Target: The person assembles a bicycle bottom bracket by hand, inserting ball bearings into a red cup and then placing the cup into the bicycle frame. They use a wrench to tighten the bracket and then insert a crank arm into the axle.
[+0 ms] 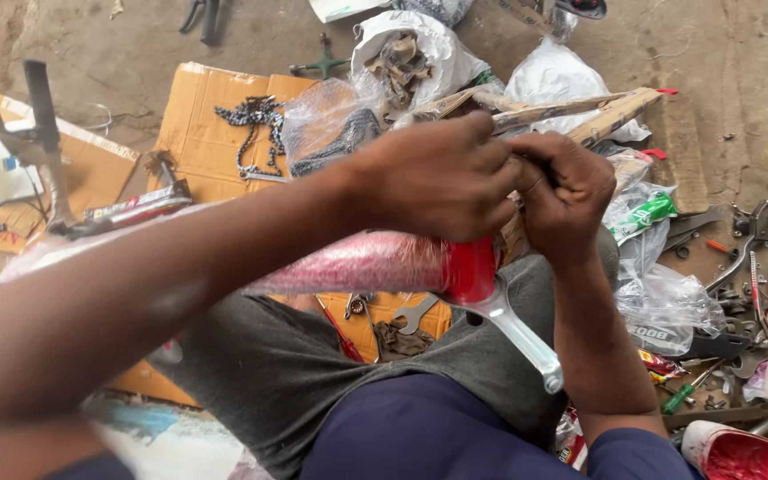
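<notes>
A red bicycle frame tube (375,263), partly wrapped in clear plastic, lies across my lap. A silver crank arm (520,333) sticks out from its red end toward my knee. My left hand (437,178) is closed over the top of the tube's end, knuckles up. My right hand (562,191) is curled tight beside it, fingers pinching something small that is hidden between the two hands. Both hands touch each other above the red end.
Flattened cardboard (215,116) on the dirt floor carries a bicycle chain (255,124) and plastic bags of parts (406,58). Paper-wrapped tubes (571,111) lie behind my hands. Spanners and screwdrivers (748,267) are scattered at right, a wrench (415,316) lies under the frame, and a red-stained cup (731,449) stands at lower right.
</notes>
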